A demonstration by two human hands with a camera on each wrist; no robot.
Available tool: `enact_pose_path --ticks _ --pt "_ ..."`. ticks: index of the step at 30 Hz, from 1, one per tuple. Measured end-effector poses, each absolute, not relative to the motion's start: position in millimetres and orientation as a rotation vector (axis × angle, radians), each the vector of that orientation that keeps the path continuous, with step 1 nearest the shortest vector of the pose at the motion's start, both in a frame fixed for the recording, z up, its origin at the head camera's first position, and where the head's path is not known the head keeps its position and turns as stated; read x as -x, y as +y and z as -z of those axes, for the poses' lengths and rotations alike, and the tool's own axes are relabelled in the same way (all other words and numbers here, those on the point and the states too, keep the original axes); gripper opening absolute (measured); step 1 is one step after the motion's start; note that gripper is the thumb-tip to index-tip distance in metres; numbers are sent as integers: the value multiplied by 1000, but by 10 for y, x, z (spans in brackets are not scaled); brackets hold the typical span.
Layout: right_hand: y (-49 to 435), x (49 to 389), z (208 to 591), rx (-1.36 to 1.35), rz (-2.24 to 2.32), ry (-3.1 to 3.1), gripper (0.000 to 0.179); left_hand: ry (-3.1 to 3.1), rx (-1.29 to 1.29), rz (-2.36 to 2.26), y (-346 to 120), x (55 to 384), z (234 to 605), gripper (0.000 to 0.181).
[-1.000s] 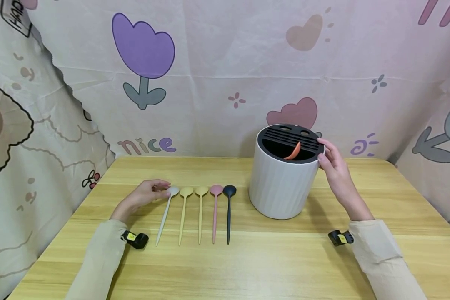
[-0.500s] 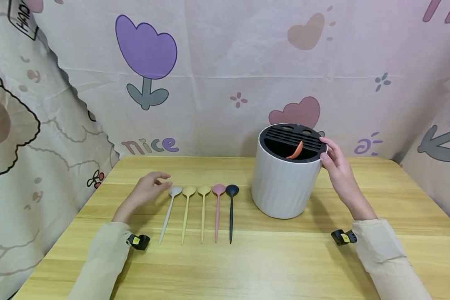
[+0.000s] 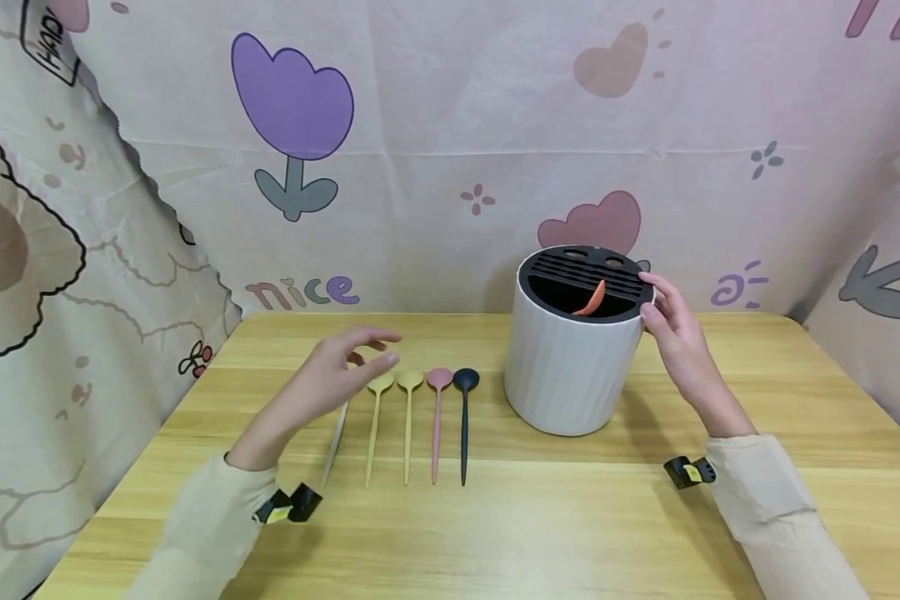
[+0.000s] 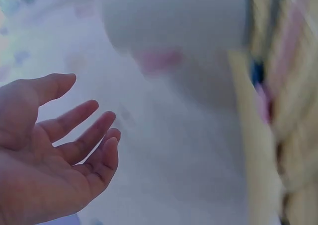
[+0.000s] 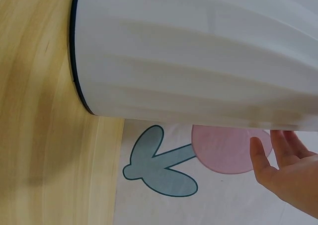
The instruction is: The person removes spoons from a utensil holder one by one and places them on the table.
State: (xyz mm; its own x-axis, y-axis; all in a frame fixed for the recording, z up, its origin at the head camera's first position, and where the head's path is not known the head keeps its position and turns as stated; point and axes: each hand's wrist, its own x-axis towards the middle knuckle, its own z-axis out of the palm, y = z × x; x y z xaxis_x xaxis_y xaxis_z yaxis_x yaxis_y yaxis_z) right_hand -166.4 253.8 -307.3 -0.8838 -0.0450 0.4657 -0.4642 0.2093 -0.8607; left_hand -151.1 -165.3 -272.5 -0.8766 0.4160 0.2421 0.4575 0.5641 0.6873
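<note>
In the head view my left hand (image 3: 337,375) hovers above the left end of a row of spoons, fingers spread and holding nothing. It hides the bowl of the white spoon (image 3: 335,446). Beside that lie a yellow spoon (image 3: 380,382), a second yellow spoon (image 3: 410,380), a pink spoon (image 3: 439,379) and a black spoon (image 3: 466,380), handles towards me. My right hand (image 3: 678,350) touches the upper right side of a white utensil holder (image 3: 570,375) with its fingertips. An orange utensil (image 3: 592,298) pokes out of the holder's large opening; its lower part is hidden.
The holder's black lid (image 3: 588,268) has slots and round holes. A printed cloth (image 3: 435,100) hangs behind the wooden table (image 3: 495,533) and along its sides. A small black camera sits on each wrist.
My left hand has left the white spoon's bowl, rising and moving right over the row. The spoons lie as before. My right hand stays at the holder.
</note>
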Motion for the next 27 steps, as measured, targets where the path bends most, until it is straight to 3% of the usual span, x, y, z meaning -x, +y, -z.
enact_pose_path --ticks 7,17,27 --pt "2582 1654 3045 -463 -1653 -2186 46 -2650 1013 1292 -1067 1294 2388 37" --pt "2553 1655 3091 -502 -1680 -2130 43 -2599 1156 1385 -413 1542 2179 33" --pt "2534 1652 3072 -478 -1639 -2189 46 -2719 1236 1165 70 1718 2015 36"
